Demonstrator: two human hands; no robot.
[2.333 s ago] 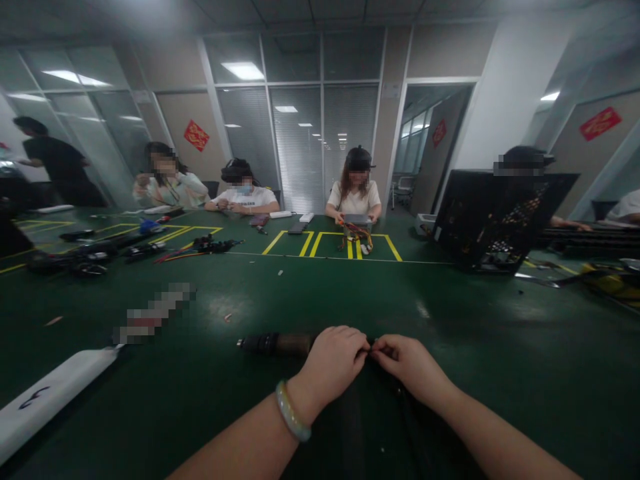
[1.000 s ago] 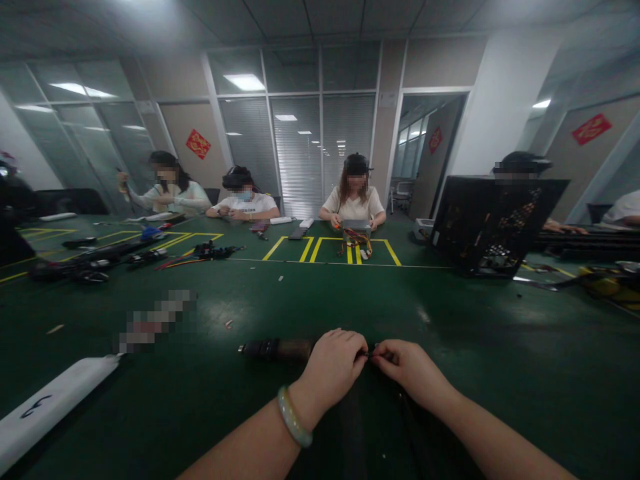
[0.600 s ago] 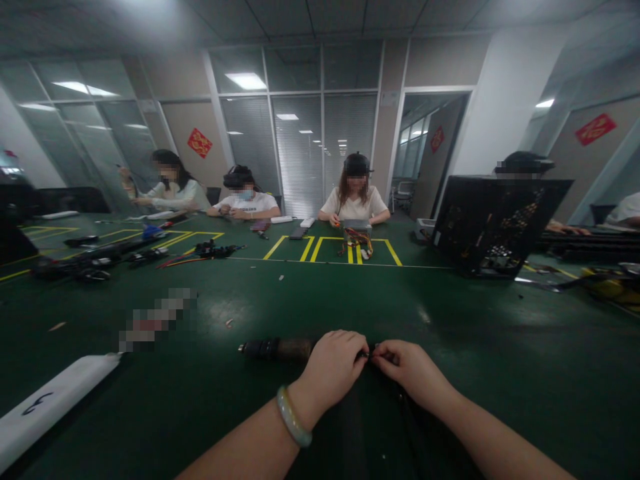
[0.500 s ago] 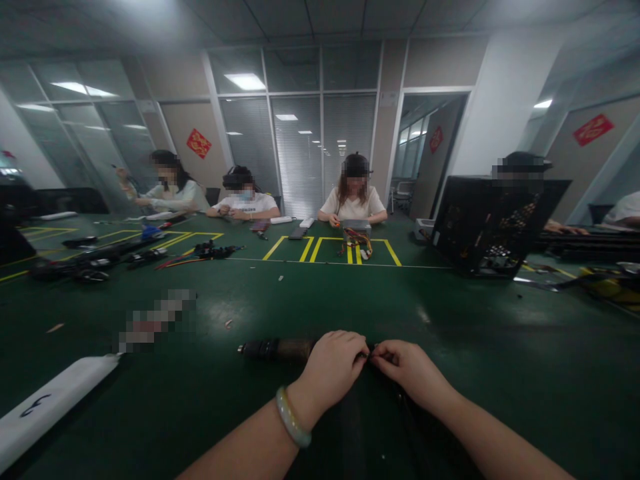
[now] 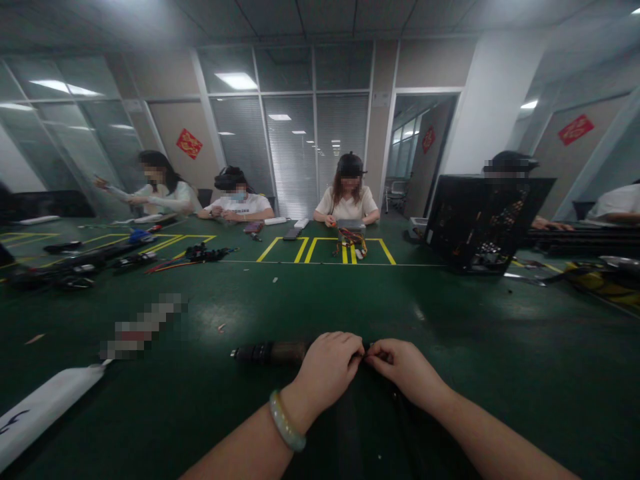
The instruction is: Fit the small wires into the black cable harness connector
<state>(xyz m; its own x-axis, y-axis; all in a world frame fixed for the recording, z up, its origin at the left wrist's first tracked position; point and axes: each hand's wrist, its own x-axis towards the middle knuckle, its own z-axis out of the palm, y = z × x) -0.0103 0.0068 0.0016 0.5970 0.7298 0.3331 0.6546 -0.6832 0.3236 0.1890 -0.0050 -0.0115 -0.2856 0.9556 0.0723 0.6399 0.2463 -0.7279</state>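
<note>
Green table (image 5: 475,347) fills the lower view, yellow tape marks on its far half; black computer case (image 5: 480,223) stands tilted at far right, a capped person (image 5: 505,163) mostly hidden behind it; across the table, a capped person (image 5: 347,197) has both hands at a grey metal box (image 5: 350,225) with a bundle of coloured wires (image 5: 356,239) at its front; masked person (image 5: 237,203) and long-haired person (image 5: 163,187) sit farther left; long white object (image 5: 47,407) with a dark mark lies at near left, pixelated patch at its far end; black cable assembly (image 5: 200,253) with red and orange wires at far left.

Dark cylindrical tool (image 5: 280,353) lies crosswise on the table in front of the wearer, metal tip pointing left, its right part covered by the left hand (image 5: 327,367); left hand is curled, thumb and fingers drawn together; can't tell what is inside them; right hand (image 5: 405,367) just beside, thumb and index pressed together on a small dark part (image 5: 368,347), too small to identify; pale green bangle (image 5: 287,421) on left wrist; tiny light scrap (image 5: 221,328) beyond the tool's tip.
</note>
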